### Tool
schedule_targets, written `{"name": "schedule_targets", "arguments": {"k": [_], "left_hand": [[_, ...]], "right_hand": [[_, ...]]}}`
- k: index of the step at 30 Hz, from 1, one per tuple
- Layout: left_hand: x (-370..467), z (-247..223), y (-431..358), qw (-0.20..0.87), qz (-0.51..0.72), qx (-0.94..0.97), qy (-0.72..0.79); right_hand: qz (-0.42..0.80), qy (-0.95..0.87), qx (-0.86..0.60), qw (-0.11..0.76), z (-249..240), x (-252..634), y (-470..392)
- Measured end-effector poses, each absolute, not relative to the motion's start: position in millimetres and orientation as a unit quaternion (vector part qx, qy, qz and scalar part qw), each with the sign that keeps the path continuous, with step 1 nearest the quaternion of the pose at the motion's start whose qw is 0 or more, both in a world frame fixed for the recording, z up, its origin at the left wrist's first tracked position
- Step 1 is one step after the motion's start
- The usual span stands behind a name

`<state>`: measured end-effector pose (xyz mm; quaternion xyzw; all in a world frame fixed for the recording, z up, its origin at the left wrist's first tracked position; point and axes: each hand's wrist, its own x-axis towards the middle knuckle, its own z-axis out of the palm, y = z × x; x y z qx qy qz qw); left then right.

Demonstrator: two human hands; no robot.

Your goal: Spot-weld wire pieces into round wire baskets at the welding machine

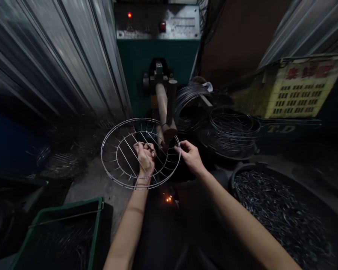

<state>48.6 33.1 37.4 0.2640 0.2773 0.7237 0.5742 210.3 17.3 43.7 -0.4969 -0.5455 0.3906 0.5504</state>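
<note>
A round wire basket (102, 153), with a double outer rim, a smaller inner ring and straight bars across the middle, is at the centre. My left hand (145, 158) shows through its wires, fingers curled closed around the bars. At the basket's right edge my right hand (190, 155) is closed in a pinch beside the rim. Whatever small piece its fingertips hold is too dark to make out. Just above that edge is the thick metal electrode arm (169, 129) of a green welding machine (132, 63). Orange sparks (168, 198) glow below the basket.
Right of the machine are coiled wires (190, 97) and a stack of wire rings (233, 125). A dark tub (236, 174) of small bent metal pieces (276, 210) stands at lower right. A yellow crate (298, 90) sits behind; a green bin (97, 221) stands at lower left.
</note>
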Motion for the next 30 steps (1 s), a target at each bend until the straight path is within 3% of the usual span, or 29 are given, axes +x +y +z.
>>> {"name": "schedule_targets", "arguments": {"k": [10,18,30], "left_hand": [[35,39,35,0.614,0.69,0.281,0.26],[47,38,34,0.52,0.749,0.265,0.312],[40,34,33,0.549,0.739,0.262,0.288]], "right_hand": [[0.418,-0.536,-0.495,0.541,39,217,10],[0.393,-0.537,-0.505,0.55,46,212,5],[0.4,-0.531,-0.495,0.559,41,209,20]]}}
